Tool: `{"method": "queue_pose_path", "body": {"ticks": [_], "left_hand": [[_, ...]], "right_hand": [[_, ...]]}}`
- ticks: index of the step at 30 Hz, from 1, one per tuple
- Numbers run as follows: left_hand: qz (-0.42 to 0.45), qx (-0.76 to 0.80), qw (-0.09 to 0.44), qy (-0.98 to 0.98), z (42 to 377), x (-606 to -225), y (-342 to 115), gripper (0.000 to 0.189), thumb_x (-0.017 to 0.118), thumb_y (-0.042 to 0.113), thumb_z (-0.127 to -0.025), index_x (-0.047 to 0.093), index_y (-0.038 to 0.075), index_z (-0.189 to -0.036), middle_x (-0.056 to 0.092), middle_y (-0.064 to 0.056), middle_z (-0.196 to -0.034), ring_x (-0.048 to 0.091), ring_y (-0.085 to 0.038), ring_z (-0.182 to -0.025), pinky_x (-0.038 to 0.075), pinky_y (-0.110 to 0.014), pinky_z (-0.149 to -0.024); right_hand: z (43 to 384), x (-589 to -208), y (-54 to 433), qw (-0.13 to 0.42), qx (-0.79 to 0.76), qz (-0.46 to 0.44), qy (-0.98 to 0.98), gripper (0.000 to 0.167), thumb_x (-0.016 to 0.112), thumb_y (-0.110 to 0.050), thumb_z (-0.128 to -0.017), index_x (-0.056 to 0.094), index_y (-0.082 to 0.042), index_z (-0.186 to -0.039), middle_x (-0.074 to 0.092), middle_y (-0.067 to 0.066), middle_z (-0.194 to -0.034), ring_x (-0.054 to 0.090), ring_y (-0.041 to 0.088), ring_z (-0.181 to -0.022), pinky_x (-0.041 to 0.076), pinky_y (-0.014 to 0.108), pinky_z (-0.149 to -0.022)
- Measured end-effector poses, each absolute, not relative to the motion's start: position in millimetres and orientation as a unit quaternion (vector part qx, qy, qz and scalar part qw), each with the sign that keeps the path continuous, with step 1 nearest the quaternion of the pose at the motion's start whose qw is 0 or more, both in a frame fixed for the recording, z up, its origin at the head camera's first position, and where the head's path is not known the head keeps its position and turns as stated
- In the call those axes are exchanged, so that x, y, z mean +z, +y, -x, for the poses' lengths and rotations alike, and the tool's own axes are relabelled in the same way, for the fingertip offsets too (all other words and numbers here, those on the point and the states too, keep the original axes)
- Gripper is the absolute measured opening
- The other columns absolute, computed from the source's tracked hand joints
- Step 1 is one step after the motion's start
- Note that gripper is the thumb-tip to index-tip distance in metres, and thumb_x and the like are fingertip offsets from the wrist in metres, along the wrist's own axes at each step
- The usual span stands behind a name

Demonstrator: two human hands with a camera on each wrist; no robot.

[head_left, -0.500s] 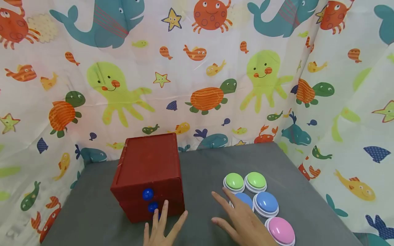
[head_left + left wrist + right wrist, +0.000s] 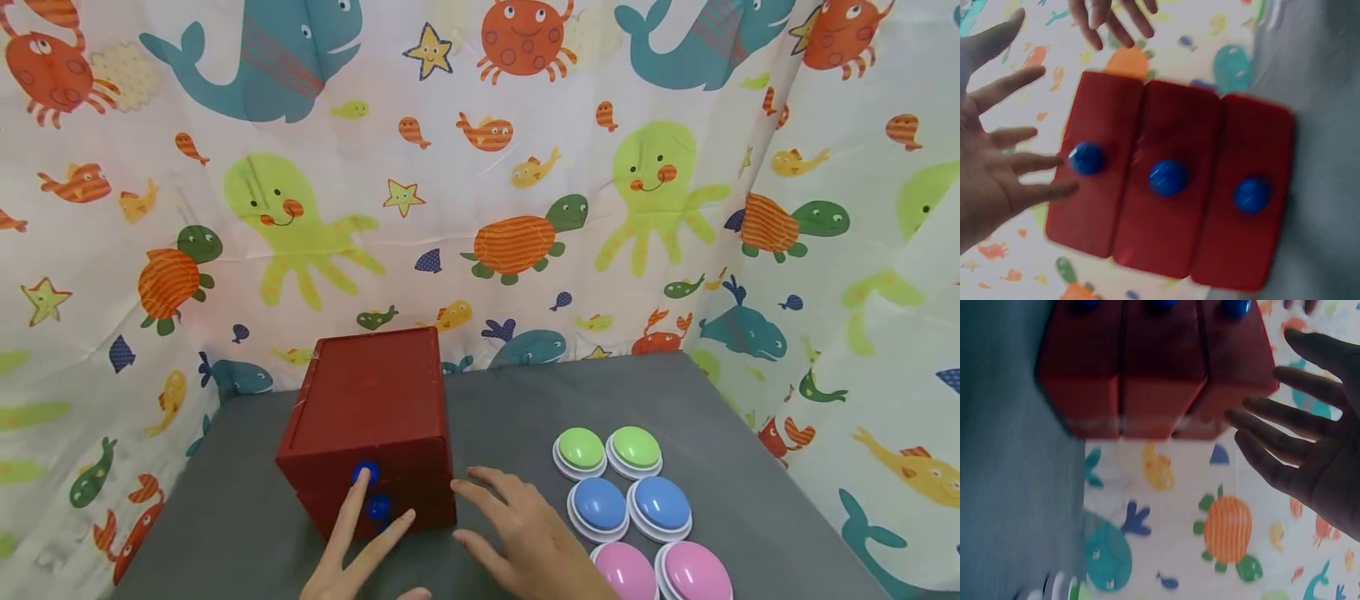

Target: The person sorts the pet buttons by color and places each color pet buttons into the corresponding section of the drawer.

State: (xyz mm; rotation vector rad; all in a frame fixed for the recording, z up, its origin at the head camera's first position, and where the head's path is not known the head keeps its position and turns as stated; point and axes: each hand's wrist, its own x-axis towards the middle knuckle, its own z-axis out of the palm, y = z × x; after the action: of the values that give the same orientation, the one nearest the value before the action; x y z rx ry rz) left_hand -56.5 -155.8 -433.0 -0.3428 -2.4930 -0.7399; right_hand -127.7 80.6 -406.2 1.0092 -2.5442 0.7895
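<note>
A red box [image 2: 371, 392] with three stacked drawers stands on the grey table. Each drawer front has a round blue knob; the left wrist view shows the top knob [image 2: 1087, 158], middle knob [image 2: 1168, 177] and bottom knob [image 2: 1252, 195]. My left hand [image 2: 341, 558] is in front of the drawers, fingers spread, one fingertip overlapping the top knob in the head view. To the right of the box is my right hand [image 2: 528, 542], fingers extended toward its front right edge and holding nothing. In the right wrist view its fingertips [image 2: 1235, 415] overlap the top drawer's side.
On the right of the table sit push buttons with white bases in pairs: green [image 2: 581, 448], blue [image 2: 600, 503] and pink [image 2: 693, 571]. A white curtain [image 2: 450, 175] printed with sea animals hangs behind the table and along its sides.
My right hand has moved left, from over the buttons to beside the box. The left hand has shifted left and up toward the top knob. The head view has turned slightly.
</note>
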Motion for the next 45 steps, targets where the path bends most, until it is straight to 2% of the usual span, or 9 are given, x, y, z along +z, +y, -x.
{"method": "queue_pose_path", "body": {"ticks": [3,6,9,14,18,24,32,38,45], "left_hand": [[0.129,-0.274,0.311,-0.901,56,-411,-168,0.077,0.095,0.024,-0.074,0.064,0.037,-0.143,0.031,-0.004,-0.173,0.031,0.01,-0.151,0.064,-0.032,-0.093],[0.093,-0.311,0.352,-0.878,64,-391,-183,0.068,0.092,0.01,-0.077,0.069,0.029,-0.138,0.04,-0.004,-0.169,0.033,0.014,-0.148,0.047,-0.01,-0.109],[0.021,-0.333,0.358,-0.872,81,-374,-201,0.056,0.085,0.014,-0.087,0.069,0.024,-0.139,0.043,-0.003,-0.167,0.044,-0.008,-0.152,0.045,-0.022,-0.118],[-0.098,-0.412,0.227,-0.877,114,-361,-239,0.055,0.057,0.047,-0.106,0.048,0.029,-0.157,0.037,-0.003,-0.17,0.044,-0.037,-0.152,0.043,-0.064,-0.111],[-0.138,-0.478,0.137,-0.857,133,-372,-257,0.066,0.042,0.06,-0.107,0.035,0.027,-0.164,0.036,-0.011,-0.17,0.045,-0.043,-0.15,0.044,-0.06,-0.111],[-0.117,-0.518,0.048,-0.846,144,-383,-267,0.072,0.043,0.064,-0.105,0.031,0.026,-0.166,0.034,-0.019,-0.17,0.05,-0.045,-0.146,0.063,-0.04,-0.096],[-0.11,-0.572,0.012,-0.813,149,-388,-278,0.069,0.053,0.054,-0.106,0.033,0.025,-0.165,0.037,-0.019,-0.168,0.051,-0.04,-0.145,0.064,-0.04,-0.094],[-0.121,-0.588,-0.072,-0.796,153,-388,-290,0.086,0.048,0.062,-0.105,0.024,0.006,-0.166,0.027,-0.027,-0.17,0.05,-0.042,-0.147,0.061,-0.04,-0.101],[-0.125,-0.576,-0.08,-0.804,157,-385,-295,0.096,0.048,0.068,-0.102,0.026,-0.001,-0.164,0.032,-0.027,-0.168,0.054,-0.04,-0.143,0.059,-0.041,-0.102]], "right_hand": [[128,-403,63,0.173,0.289,-0.367,-0.867,0.041,0.069,-0.04,-0.101,0.068,-0.02,-0.137,0.07,0.001,-0.135,0.071,0.014,-0.111,0.065,0.036,-0.092],[130,-398,46,0.182,0.302,-0.379,-0.855,0.038,0.071,-0.034,-0.101,0.07,-0.017,-0.134,0.071,0.001,-0.13,0.072,0.013,-0.106,0.064,0.031,-0.091],[131,-393,30,0.173,0.309,-0.387,-0.851,0.035,0.07,-0.031,-0.102,0.071,-0.017,-0.134,0.071,-0.001,-0.128,0.072,0.012,-0.102,0.063,0.027,-0.09],[133,-385,9,0.17,0.283,-0.389,-0.86,0.034,0.069,-0.029,-0.102,0.07,-0.019,-0.134,0.069,-0.003,-0.129,0.069,0.01,-0.103,0.061,0.023,-0.089],[134,-385,-1,0.176,0.251,-0.386,-0.87,0.035,0.07,-0.03,-0.101,0.07,-0.019,-0.134,0.069,-0.002,-0.128,0.069,0.01,-0.1,0.06,0.023,-0.086],[136,-383,-11,0.217,0.229,-0.383,-0.868,0.027,0.075,-0.026,-0.098,0.075,-0.016,-0.123,0.072,-0.004,-0.116,0.07,0.004,-0.086,0.057,0.015,-0.075],[136,-386,-25,0.237,0.215,-0.41,-0.854,0.028,0.079,-0.026,-0.095,0.076,-0.019,-0.122,0.075,-0.003,-0.125,0.075,0.009,-0.09,0.059,0.017,-0.079],[138,-387,-30,0.223,0.226,-0.413,-0.854,0.027,0.08,-0.022,-0.094,0.077,-0.015,-0.12,0.073,-0.004,-0.122,0.073,0.005,-0.088,0.056,0.014,-0.074],[142,-382,-35,0.172,0.239,-0.422,-0.857,0.029,0.078,-0.022,-0.096,0.075,-0.011,-0.123,0.066,-0.002,-0.126,0.067,-0.001,-0.081,0.055,0.011,-0.075]]}}
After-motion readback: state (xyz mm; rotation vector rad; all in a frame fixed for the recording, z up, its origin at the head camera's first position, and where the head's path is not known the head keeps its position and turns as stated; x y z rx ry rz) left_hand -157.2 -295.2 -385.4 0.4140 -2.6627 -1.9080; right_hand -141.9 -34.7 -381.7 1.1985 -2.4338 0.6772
